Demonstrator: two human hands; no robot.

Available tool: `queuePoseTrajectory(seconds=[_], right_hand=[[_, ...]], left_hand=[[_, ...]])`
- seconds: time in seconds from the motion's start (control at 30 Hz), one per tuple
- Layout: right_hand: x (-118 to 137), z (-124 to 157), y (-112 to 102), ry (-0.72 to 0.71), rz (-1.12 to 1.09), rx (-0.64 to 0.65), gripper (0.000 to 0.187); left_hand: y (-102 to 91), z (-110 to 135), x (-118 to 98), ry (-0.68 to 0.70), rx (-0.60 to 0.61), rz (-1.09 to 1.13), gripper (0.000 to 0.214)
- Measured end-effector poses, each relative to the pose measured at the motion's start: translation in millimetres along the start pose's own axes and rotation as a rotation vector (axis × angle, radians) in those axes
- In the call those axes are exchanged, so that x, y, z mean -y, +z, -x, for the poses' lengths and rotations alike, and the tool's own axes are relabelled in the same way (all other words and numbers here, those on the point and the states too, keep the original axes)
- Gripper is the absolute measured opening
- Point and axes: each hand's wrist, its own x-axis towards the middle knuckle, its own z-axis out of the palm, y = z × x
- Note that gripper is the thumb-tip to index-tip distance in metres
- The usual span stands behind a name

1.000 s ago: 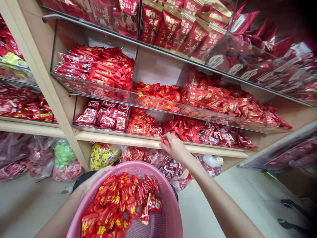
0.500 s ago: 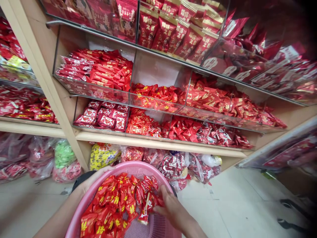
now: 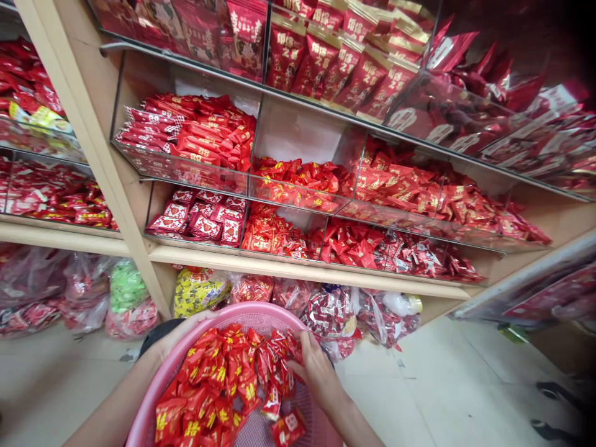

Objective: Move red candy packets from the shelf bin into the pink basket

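Note:
A pink plastic basket (image 3: pixel 274 311) sits low in front of me, heaped with red and gold candy packets (image 3: pixel 218 379). My left hand (image 3: pixel 179 332) grips the basket's far left rim, fingers curled over it. My right hand (image 3: pixel 314 369) is inside the basket at its right side, fingers bent down among the packets and touching them; what they hold is hidden. A loose red packet (image 3: pixel 289 427) lies on the basket mesh just below that hand.
Wooden shelves (image 3: pixel 298 270) carry clear bins of red wrapped candies (image 3: pixel 274 234) in several rows. Below the shelf stand plastic sacks of sweets, one yellow (image 3: pixel 199 290), one green (image 3: pixel 125 287). A tiled floor (image 3: pixel 447 385) lies to the right.
My right hand left the lower shelf bin, came down into the basket, and now sits slightly farther in among the packets. A red packet now lies on the mesh near it.

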Motion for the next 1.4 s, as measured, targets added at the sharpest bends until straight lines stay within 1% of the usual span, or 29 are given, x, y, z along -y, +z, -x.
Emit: queuePoseTrajectory(seconds=[0.07,0.2,0.33,0.4,0.47,0.53,0.57,0.63,0.7,0.73,0.8,0.83,0.87,0.9,0.97,1.0,1.07,1.13,1.2,1.27,1.33,1.4], right_hand=[[0,-1,-1,0.024,0.010,-0.009,0.032],[6,-6,-4,0.049,0.086,0.015,0.030],[17,2,-10,-0.004,0.108,-0.048,0.036],[26,10,-11,-0.068,0.122,0.005,0.037],[38,16,-8,-0.131,0.183,0.110,0.037],[48,17,3,-0.172,0.276,0.187,0.038],[52,15,10,-0.177,0.321,0.198,0.040],[55,8,25,-0.167,0.398,0.161,0.042],[52,0,37,-0.148,0.446,0.086,0.049],[50,-3,40,-0.140,0.459,0.049,0.055],[47,-4,39,-0.136,0.458,0.005,0.067],[46,-2,36,-0.134,0.448,-0.002,0.067],[46,2,32,-0.136,0.436,0.003,0.063],[46,7,29,-0.150,0.422,0.023,0.054],[44,23,27,-0.218,0.400,0.108,0.033],[42,32,31,-0.263,0.395,0.162,0.024],[32,49,48,-0.319,0.411,0.257,0.013],[19,64,73,-0.298,0.448,0.302,0.013],[8,72,96,-0.283,0.468,0.304,0.017],[3,74,107,-0.303,0.481,0.300,0.019],[6,72,103,-0.321,0.485,0.328,0.019],[12,67,82,-0.316,0.448,0.368,0.017]], left_hand=[[1.8,1,0,-0.006,-0.003,-0.003,0.033],[4.0,1,0,-0.018,0.023,0.002,0.033],[1.7,0,1,0.005,0.054,0.020,0.027],[-1.2,-1,0,0.004,0.057,0.028,0.025],[-4.8,-3,0,0.004,0.058,0.036,0.025],[-8.2,-6,0,0.002,0.047,0.034,0.025],[-9.6,-7,0,0.000,0.040,0.031,0.025],[-11.5,-8,0,0.006,0.029,0.025,0.024],[-11.9,-8,1,0.025,0.031,0.020,0.023],[-11.5,-8,1,0.026,0.033,0.018,0.022],[-9.9,-6,1,0.020,0.032,0.021,0.021],[-8.8,-5,1,0.016,0.028,0.025,0.020],[-7.7,-4,1,0.016,0.022,0.030,0.020],[-6.5,-3,1,0.020,0.016,0.034,0.019],[-4.5,-2,2,0.027,0.015,0.041,0.017],[-3.7,-2,2,0.024,0.021,0.045,0.017],[-2.2,-1,2,0.017,0.035,0.052,0.017],[-0.7,0,2,0.018,0.041,0.050,0.018],[1.1,1,2,0.023,0.027,0.037,0.018],[3.2,2,2,0.027,0.001,0.016,0.019],[5.5,3,2,0.034,-0.022,-0.004,0.020],[7.6,4,2,0.040,-0.029,-0.012,0.020]])
